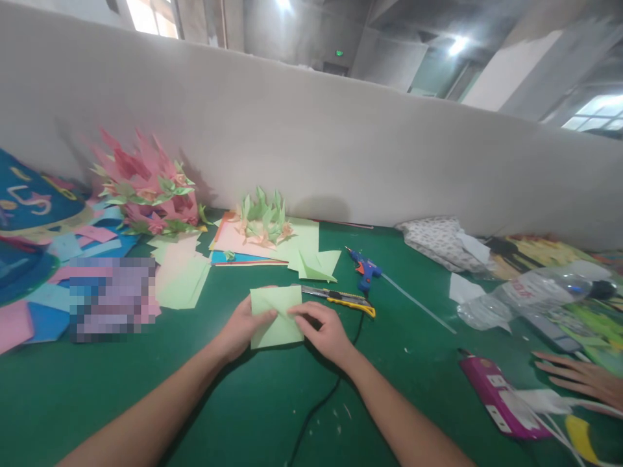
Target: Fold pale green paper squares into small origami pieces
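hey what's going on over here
A person holds a square light green sheet above the green table, the left hand gripping its left side and the right hand at its right side. A yellow-handled cutter and a blue glue gun lie just beyond. Farther back sits a green-and-peach paper piece. Another person's hand is at far right.

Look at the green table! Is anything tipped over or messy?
Yes! The clear plastic bottle on the right lies on its side, though bottles usually stand upright. Tiny pale scraps also litter the table beside the black cord, like bits nobody swept up.
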`<state>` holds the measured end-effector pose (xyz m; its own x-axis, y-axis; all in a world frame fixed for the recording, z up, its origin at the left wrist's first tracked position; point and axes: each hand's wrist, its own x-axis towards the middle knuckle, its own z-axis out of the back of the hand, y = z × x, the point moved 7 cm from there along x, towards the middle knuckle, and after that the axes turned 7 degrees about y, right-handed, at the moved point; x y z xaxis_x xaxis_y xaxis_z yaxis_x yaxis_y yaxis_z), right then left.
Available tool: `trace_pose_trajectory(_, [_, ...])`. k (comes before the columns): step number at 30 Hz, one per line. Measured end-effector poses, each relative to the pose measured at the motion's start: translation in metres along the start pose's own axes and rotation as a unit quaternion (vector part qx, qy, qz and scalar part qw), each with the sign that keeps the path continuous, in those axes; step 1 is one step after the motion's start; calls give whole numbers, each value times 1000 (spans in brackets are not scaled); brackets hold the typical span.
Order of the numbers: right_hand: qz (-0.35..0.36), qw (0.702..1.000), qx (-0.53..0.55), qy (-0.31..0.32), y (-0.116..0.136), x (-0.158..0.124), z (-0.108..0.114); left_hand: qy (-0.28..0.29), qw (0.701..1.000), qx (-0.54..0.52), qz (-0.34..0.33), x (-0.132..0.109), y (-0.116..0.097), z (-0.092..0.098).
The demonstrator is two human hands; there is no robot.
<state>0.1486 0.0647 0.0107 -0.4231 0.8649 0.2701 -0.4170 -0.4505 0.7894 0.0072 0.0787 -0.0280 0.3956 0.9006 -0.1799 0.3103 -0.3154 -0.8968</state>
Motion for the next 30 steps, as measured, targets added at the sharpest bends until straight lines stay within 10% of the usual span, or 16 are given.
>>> trace_pose_trajectory(8, [-41, 995, 83, -23, -10, 0, 4, -77, 986, 142, -45, -3, -6, 8])
trace_pose_trajectory(18, [30, 987, 104, 116, 4, 0, -11, -74, 986, 148, -27, -3, -6, 9])
trace_pose_trajectory(30, [-19, 993, 86, 78, -5, 0, -8, -55, 980, 188, -34, -4, -7, 4])
